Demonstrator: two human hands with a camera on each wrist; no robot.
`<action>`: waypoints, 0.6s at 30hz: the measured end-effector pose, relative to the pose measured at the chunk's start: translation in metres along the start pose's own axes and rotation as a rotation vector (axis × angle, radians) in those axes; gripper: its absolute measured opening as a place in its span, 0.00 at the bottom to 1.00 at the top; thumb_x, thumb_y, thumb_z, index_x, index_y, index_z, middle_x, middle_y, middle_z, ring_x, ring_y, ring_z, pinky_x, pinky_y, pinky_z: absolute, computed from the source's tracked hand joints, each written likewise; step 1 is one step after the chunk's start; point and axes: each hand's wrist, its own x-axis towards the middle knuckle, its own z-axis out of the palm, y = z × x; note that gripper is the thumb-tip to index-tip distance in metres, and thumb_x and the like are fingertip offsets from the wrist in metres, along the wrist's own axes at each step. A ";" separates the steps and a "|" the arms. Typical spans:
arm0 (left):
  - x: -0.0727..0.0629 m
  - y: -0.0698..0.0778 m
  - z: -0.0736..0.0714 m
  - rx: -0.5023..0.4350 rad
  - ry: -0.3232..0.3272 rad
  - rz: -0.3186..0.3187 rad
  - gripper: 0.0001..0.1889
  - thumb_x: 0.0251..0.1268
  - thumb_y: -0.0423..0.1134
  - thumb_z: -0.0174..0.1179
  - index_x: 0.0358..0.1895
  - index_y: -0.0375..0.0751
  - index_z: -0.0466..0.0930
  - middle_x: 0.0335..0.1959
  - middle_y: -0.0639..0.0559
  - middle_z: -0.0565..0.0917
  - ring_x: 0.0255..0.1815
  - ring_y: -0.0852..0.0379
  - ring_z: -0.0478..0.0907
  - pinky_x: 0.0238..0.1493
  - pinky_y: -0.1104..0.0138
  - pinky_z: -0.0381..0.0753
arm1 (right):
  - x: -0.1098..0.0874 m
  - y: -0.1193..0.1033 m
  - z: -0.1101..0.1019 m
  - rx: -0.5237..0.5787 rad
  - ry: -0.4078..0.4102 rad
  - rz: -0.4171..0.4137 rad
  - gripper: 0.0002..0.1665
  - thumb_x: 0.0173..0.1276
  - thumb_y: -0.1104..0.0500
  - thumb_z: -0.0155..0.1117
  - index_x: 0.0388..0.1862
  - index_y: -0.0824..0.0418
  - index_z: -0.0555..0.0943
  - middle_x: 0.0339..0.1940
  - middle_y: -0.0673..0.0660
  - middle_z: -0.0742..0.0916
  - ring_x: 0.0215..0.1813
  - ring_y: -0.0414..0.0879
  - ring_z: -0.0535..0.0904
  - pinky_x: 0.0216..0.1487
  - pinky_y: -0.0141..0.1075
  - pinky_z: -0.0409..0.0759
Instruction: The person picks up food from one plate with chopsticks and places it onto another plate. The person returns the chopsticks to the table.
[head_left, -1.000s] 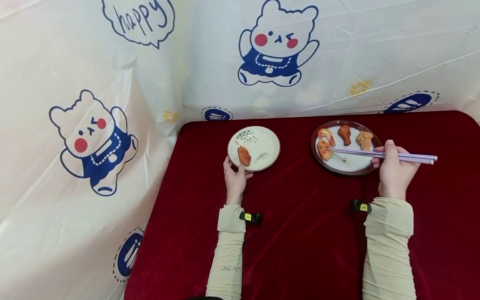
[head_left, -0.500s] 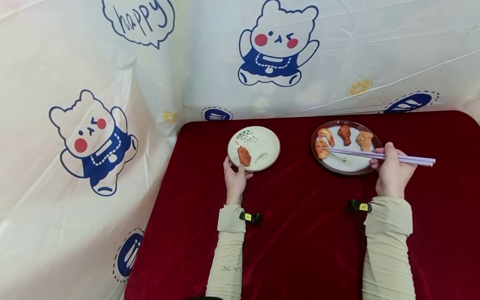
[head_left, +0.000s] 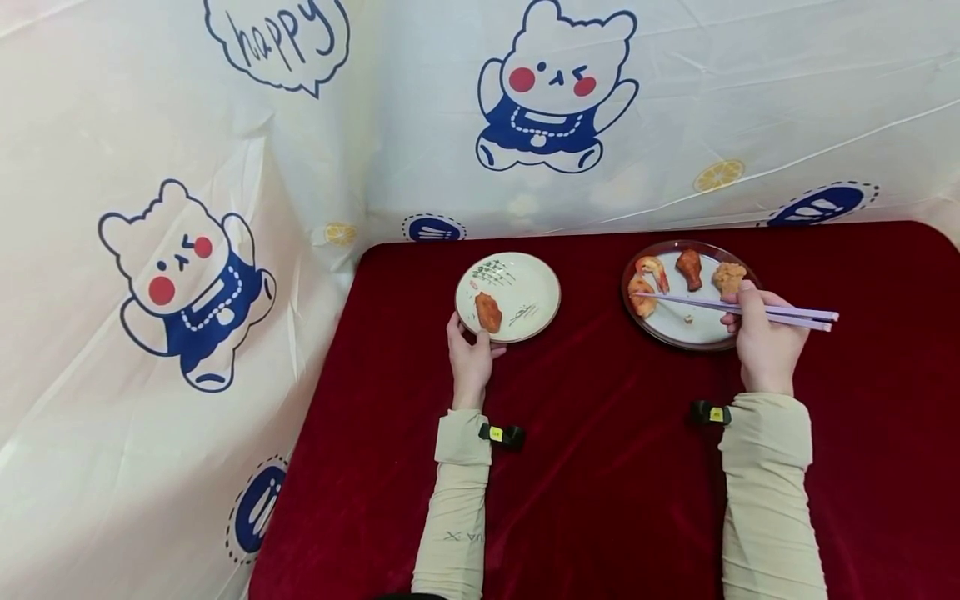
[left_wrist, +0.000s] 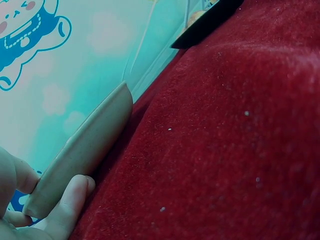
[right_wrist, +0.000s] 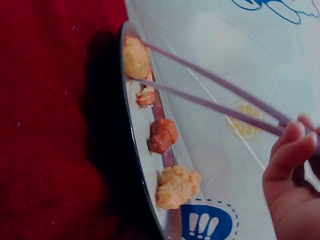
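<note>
My left hand (head_left: pixel 470 367) grips the near-left rim of a small cream plate (head_left: pixel 538 293), with the thumb at the edge and fingers below. A reddish-brown chicken wing (head_left: pixel 489 312) lies on that plate. In my right hand (head_left: pixel 772 348) I hold a pair of lilac chopsticks (head_left: pixel 697 301). Their tips lie at a golden-brown, nugget-like piece (head_left: pixel 642 307) on the left side of a larger dark-rimmed plate (head_left: pixel 701 332). The right wrist view has the tips spread apart, one on each side of the pale yellow piece (right_wrist: pixel 136 61), which still lies on the plate.
Also on the larger plate are a shrimp (head_left: pixel 651 268), a drumstick (head_left: pixel 689 269) and a lumpy fried piece (head_left: pixel 727 277). A tiny crumb lies near its middle. Red velvet cloth (head_left: pixel 600 467) covers the table. A printed white curtain (head_left: pixel 420 108) hangs behind and to the left.
My right hand has moved left with the chopsticks, and their back ends have spread apart. The nugget-like piece has shifted slightly left toward the rim. My left hand has stayed still.
</note>
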 end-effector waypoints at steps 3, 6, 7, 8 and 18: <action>0.000 -0.001 -0.001 -0.003 -0.002 -0.001 0.36 0.70 0.32 0.48 0.77 0.49 0.44 0.73 0.44 0.55 0.32 0.51 0.83 0.36 0.65 0.89 | -0.003 0.001 0.003 -0.080 -0.048 -0.059 0.09 0.61 0.59 0.70 0.26 0.64 0.87 0.21 0.51 0.88 0.14 0.37 0.77 0.16 0.22 0.76; 0.001 -0.001 -0.001 -0.005 -0.003 -0.001 0.36 0.70 0.32 0.48 0.77 0.49 0.44 0.73 0.44 0.55 0.32 0.52 0.83 0.36 0.65 0.89 | -0.005 0.001 0.004 -0.104 -0.077 -0.089 0.09 0.61 0.58 0.70 0.26 0.64 0.87 0.22 0.50 0.88 0.16 0.37 0.77 0.17 0.22 0.76; 0.001 -0.001 -0.001 -0.004 -0.003 0.000 0.36 0.70 0.32 0.48 0.77 0.49 0.44 0.73 0.44 0.55 0.32 0.52 0.83 0.36 0.65 0.89 | -0.005 0.001 0.004 -0.115 -0.086 -0.098 0.09 0.61 0.58 0.70 0.26 0.63 0.87 0.22 0.50 0.88 0.16 0.37 0.77 0.17 0.21 0.76; 0.001 -0.002 -0.001 -0.003 -0.003 0.000 0.36 0.70 0.32 0.48 0.77 0.49 0.44 0.73 0.45 0.55 0.32 0.52 0.83 0.36 0.65 0.89 | -0.005 0.000 0.004 -0.135 -0.094 -0.107 0.10 0.62 0.58 0.69 0.26 0.63 0.87 0.22 0.49 0.88 0.16 0.36 0.77 0.18 0.21 0.76; 0.000 0.000 -0.001 0.001 -0.004 0.001 0.35 0.71 0.32 0.48 0.77 0.50 0.44 0.73 0.45 0.55 0.33 0.51 0.83 0.36 0.65 0.89 | -0.015 -0.011 0.006 -0.641 -0.372 -0.542 0.12 0.66 0.64 0.63 0.24 0.67 0.86 0.23 0.40 0.80 0.26 0.30 0.72 0.22 0.19 0.65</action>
